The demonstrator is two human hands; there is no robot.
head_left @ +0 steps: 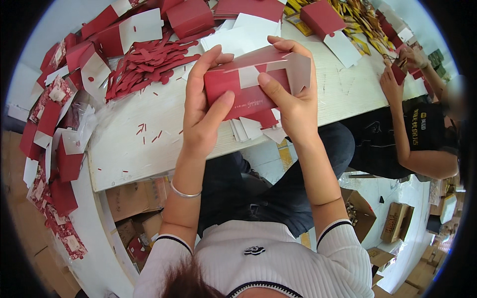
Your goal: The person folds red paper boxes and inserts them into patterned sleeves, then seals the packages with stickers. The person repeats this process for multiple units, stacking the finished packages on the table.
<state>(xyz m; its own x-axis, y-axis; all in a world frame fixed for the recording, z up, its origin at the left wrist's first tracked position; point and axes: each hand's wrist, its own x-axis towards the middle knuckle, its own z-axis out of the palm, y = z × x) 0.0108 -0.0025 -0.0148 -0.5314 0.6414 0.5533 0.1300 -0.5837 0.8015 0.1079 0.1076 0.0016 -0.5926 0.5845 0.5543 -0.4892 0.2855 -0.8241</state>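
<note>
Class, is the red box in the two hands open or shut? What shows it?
Open, at least at its right end: the red box has a pale flap standing out, not tucked in.

Writing on a box, clothes and a carton.
Tiny pale words sit on the red box (250, 95), yellow ones on a co-worker's black clothes (431, 134), dark marks on a brown carton (397, 223).

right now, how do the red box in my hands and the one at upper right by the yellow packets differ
The held box sits between your left hand and right hand; no hand touches the other box. The held box's pale flap juts from its right end; the other box's white flap spreads toward you. Both are red outside.
</note>
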